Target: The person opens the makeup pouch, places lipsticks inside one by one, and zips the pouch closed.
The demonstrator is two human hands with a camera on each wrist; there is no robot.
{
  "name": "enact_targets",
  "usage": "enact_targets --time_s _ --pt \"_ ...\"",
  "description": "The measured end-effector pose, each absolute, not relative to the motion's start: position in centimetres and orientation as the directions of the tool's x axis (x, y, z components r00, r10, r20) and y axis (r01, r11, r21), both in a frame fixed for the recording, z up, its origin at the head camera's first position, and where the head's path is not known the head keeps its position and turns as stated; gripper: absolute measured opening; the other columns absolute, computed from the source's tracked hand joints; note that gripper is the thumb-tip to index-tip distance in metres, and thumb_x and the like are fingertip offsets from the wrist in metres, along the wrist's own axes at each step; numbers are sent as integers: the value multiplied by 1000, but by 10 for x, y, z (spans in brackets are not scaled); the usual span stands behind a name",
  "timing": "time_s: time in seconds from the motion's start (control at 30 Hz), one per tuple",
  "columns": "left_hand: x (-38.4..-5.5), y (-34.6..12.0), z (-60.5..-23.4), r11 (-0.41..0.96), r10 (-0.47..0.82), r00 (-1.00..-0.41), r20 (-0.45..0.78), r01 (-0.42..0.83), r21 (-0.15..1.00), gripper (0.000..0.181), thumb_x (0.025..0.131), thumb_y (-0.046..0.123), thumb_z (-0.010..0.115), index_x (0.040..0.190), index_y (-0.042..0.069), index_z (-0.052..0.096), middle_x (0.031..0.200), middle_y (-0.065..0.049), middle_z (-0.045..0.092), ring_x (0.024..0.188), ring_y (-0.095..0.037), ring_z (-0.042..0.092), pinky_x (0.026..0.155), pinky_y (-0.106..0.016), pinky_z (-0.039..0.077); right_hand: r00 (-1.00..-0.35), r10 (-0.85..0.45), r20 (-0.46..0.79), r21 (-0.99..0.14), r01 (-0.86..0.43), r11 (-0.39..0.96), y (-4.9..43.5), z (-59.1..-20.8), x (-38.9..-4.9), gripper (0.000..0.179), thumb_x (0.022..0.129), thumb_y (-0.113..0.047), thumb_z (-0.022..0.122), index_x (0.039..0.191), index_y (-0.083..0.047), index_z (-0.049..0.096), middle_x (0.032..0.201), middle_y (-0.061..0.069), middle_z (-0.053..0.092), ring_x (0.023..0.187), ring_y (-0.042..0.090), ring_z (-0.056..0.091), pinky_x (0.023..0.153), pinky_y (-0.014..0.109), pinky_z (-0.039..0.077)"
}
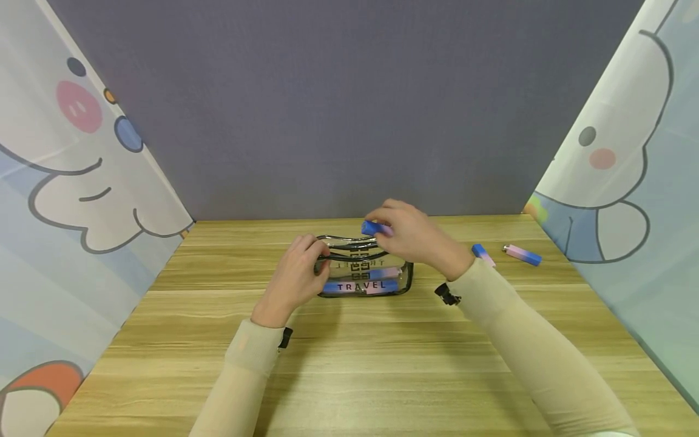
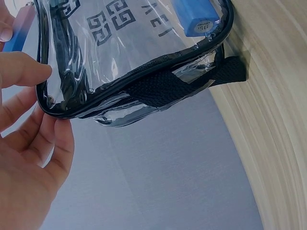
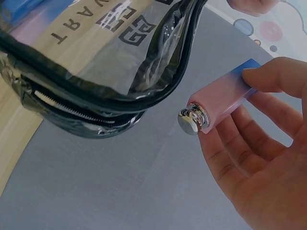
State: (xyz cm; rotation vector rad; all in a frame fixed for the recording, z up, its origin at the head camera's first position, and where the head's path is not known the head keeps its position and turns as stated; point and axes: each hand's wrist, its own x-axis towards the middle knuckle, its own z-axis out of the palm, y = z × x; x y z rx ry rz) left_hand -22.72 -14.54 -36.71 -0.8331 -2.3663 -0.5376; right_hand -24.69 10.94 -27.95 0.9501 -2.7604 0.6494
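A clear travel pouch (image 1: 357, 267) with black edging and TRAVEL lettering stands on the table, several blue-and-pink tubes (image 1: 382, 286) lying inside along its bottom. My left hand (image 1: 295, 271) pinches the pouch's upper left edge, thumb on one side and fingers on the other, as the left wrist view shows. Just above the pouch's upper right part, my right hand (image 1: 406, 233) holds a square blue-to-pink cosmetic tube (image 3: 223, 96) between thumb and fingers. Its silver knob end faces the pouch in the right wrist view, and a zipper (image 3: 72, 108) runs along the pouch's side.
Two more blue-and-pink tubes lie on the table (image 1: 349, 364) to the right: one tube (image 1: 483, 255) near my right wrist, another tube (image 1: 522, 254) farther right. A grey panel (image 1: 349, 109) rises behind the table, and cartoon-printed curtains (image 1: 617, 152) flank it.
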Motion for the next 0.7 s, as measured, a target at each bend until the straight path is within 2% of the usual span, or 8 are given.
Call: enact_targets --time_s 0.23,0.7 --pt "-227 -146 -366 724 436 -646 627 665 182 12 84 0 74 92 5 66 88 -5 57 78 -23 48 71 -36 44 -773 -559 299 -338 -634 696 102 -280 -249 35 91 -11 64 126 -4 70 104 5 63 87 19 56 79 36 50" --pt "-227 -146 -366 723 442 -642 626 668 175 12 84 0 74 92 5 66 88 -5 57 79 -24 49 71 -37 44 -773 -572 274 -368 -634 680 90 -285 -251 37 93 -11 65 129 -3 67 108 6 63 90 19 58 79 35 52"
